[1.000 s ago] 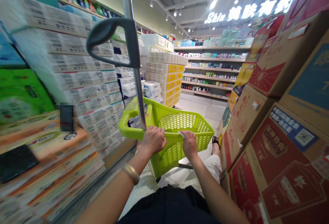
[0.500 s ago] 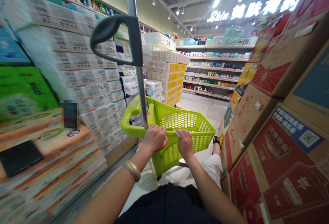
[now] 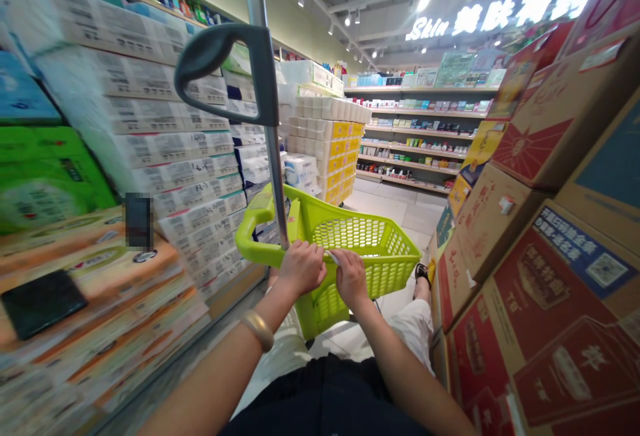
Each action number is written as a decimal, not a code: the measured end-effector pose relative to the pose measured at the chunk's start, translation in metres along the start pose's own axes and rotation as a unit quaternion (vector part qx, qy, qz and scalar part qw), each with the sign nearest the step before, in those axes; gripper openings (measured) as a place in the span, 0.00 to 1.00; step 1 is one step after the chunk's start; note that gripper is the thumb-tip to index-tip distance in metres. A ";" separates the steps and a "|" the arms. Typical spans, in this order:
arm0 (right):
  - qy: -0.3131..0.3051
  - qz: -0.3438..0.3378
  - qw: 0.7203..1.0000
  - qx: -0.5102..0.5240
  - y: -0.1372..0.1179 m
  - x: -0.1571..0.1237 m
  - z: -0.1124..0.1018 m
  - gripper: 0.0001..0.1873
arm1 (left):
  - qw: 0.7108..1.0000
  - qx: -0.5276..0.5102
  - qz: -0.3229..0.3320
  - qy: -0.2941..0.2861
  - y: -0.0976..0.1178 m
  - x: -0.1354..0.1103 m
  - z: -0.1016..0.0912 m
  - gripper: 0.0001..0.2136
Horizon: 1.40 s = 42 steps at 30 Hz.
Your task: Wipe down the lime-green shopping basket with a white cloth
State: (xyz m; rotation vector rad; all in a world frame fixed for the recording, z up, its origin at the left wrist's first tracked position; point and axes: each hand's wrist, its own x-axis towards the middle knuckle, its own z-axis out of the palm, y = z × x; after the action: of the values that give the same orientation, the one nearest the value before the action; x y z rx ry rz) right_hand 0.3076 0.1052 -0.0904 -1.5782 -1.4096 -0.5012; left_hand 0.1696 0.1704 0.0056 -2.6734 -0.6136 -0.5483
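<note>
My left hand (image 3: 300, 267), with a gold bangle (image 3: 257, 329) on its wrist, grips the near rim of a lime-green plastic shopping basket (image 3: 360, 235). My right hand (image 3: 351, 279) also grips that rim, just to the right. A small white slip (image 3: 333, 257) shows between my hands at the rim. A chrome pole (image 3: 275, 183) rises from the basket's left side, topped by a dark grey loop handle (image 3: 220, 56). The basket looks empty where its floor shows, though my hands hide part of it.
Stacked wrapped tissue packs (image 3: 175, 156) form a tall wall on the left. Printed cardboard cartons (image 3: 545, 303) tower on the right. Ahead, a tiled floor (image 3: 385, 209) leads to stocked store shelves (image 3: 415, 136). My feet and white trousers show below the basket.
My right hand has slid left along the rim, closer to my left hand. The whole view has shifted slightly, and the basket sits a little further right.
</note>
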 end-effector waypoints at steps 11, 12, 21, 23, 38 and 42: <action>0.010 0.044 0.999 -0.006 -0.017 0.007 0.005 0.23 | 1.000 -0.001 0.000 0.011 -0.001 0.001 0.003 0.09; 0.003 0.032 0.999 -0.002 -0.019 0.008 0.005 0.23 | 1.000 -0.001 0.001 0.011 -0.001 0.001 0.003 0.09; 0.025 0.030 0.996 -0.077 0.040 -0.008 -0.012 0.21 | 0.999 0.017 0.021 0.020 -0.009 0.004 0.009 0.09; 0.024 0.038 0.995 -0.088 0.050 -0.009 -0.015 0.22 | 0.999 0.014 0.024 0.020 -0.013 0.008 0.011 0.08; -0.044 0.056 0.995 -0.066 0.011 0.021 0.012 0.24 | 0.999 0.008 0.038 0.004 -0.033 0.025 0.019 0.08; -0.014 0.069 0.991 -0.112 0.050 0.003 -0.013 0.23 | 0.999 0.010 0.050 -0.006 -0.037 0.025 0.017 0.09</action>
State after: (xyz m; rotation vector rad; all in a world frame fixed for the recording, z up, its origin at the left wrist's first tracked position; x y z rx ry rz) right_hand 0.3581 0.1006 -0.0996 -1.8549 -1.2879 -0.5715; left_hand 0.1780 0.2171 0.0105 -2.6722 -0.4820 -0.4971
